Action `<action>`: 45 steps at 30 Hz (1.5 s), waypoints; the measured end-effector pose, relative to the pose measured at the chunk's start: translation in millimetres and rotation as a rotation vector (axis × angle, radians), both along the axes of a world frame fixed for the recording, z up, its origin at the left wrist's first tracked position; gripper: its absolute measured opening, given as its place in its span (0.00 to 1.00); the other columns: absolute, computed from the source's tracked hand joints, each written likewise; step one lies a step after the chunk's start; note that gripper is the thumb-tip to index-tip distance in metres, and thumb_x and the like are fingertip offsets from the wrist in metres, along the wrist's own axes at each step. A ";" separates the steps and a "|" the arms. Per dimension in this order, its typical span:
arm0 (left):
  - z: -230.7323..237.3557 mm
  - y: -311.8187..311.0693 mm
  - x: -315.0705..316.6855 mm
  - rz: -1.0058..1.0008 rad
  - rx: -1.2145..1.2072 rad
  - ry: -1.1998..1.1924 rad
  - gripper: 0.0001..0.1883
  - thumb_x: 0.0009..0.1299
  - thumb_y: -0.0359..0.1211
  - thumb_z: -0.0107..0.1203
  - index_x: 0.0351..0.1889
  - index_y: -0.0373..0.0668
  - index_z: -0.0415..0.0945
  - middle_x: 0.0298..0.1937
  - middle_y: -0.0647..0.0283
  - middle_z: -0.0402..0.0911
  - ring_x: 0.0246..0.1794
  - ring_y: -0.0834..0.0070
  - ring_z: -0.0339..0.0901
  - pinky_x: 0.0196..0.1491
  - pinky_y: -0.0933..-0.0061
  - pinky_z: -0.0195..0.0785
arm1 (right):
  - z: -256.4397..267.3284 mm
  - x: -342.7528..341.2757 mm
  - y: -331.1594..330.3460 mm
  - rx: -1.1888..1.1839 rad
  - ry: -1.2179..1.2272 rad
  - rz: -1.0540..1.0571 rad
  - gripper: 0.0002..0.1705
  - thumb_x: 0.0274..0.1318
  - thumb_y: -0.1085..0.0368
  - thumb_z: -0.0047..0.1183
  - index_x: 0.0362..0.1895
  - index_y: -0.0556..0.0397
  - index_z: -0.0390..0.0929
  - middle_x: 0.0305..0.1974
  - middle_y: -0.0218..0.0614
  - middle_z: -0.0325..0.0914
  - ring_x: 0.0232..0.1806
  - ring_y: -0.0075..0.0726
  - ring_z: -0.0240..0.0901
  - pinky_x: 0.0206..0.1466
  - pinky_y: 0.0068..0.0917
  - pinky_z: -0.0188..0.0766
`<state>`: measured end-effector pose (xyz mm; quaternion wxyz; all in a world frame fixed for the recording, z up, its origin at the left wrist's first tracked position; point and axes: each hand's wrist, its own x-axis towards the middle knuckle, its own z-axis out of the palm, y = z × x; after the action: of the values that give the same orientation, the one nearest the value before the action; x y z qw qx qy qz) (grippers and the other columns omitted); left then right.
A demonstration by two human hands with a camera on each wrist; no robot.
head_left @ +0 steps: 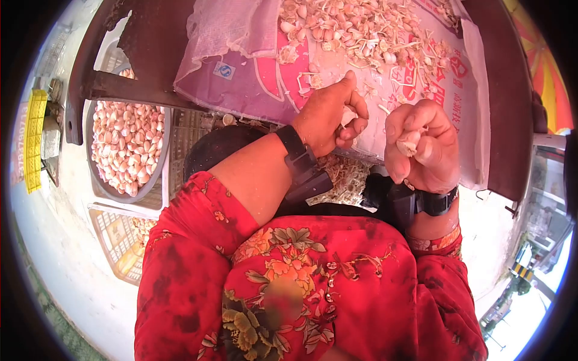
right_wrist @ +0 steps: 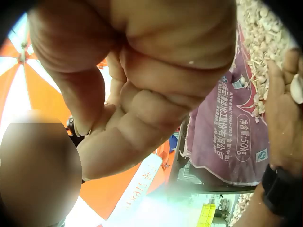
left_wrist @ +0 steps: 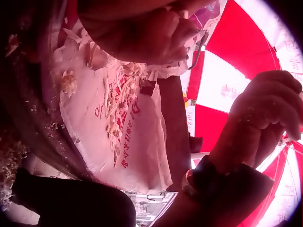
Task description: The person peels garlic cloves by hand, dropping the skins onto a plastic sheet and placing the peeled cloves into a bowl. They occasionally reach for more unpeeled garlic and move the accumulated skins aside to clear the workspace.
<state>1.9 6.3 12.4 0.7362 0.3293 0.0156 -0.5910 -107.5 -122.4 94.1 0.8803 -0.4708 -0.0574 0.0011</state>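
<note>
My left hand is over the near edge of the printed sack, its fingers curled around a pale garlic clove. That clove also shows at the right edge of the right wrist view. To the right, my right hand is raised and pinches a piece of garlic with papery skin between thumb and fingers. In the right wrist view the curled fingers hide this piece. A heap of garlic cloves mixed with stalks and skins lies on the sack beyond both hands.
A round basin full of cloves stands at the left, with a plastic crate below it. Loose garlic skins lie beneath the hands, near the lap. The dark table edge runs along the right side of the sack.
</note>
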 end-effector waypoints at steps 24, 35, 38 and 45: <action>-8.8 -5.1 1.5 -0.092 -0.018 -0.111 0.08 0.64 0.27 0.47 0.37 0.32 0.74 0.31 0.56 0.79 0.19 0.80 0.73 0.15 0.83 0.57 | 70.5 14.9 8.5 0.343 -0.459 0.515 0.14 0.59 0.72 0.53 0.34 0.79 0.72 0.38 0.69 0.74 0.38 0.61 0.78 0.38 0.47 0.80; -1.1 -4.6 2.6 -0.147 -0.140 0.141 0.24 0.73 0.48 0.40 0.47 0.33 0.73 0.37 0.56 0.79 0.22 0.75 0.76 0.16 0.81 0.59 | 44.1 11.1 -32.2 -0.605 -0.025 0.159 0.14 0.48 0.75 0.63 0.39 0.67 0.76 0.35 0.47 0.77 0.34 0.37 0.77 0.35 0.29 0.75; 1.1 -3.5 1.9 -0.131 -0.102 0.162 0.25 0.73 0.48 0.41 0.47 0.33 0.73 0.35 0.56 0.79 0.21 0.75 0.75 0.15 0.82 0.58 | 4.2 26.8 -52.0 -0.842 0.322 -0.308 0.07 0.52 0.74 0.59 0.37 0.61 0.77 0.32 0.33 0.78 0.29 0.21 0.74 0.31 0.18 0.70; -5.8 -2.6 7.5 -0.146 -0.056 -0.011 0.15 0.70 0.37 0.49 0.36 0.33 0.77 0.27 0.59 0.77 0.16 0.80 0.70 0.13 0.84 0.55 | -77.7 105.3 -129.3 -1.827 0.331 -0.351 0.16 0.49 0.59 0.59 0.38 0.59 0.78 0.32 0.52 0.78 0.33 0.47 0.78 0.39 0.35 0.73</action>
<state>9.5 3.7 6.6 0.7001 0.3121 -0.0293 -0.6415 -2.2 -251.7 16.4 0.1552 -0.9742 0.1629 -0.0202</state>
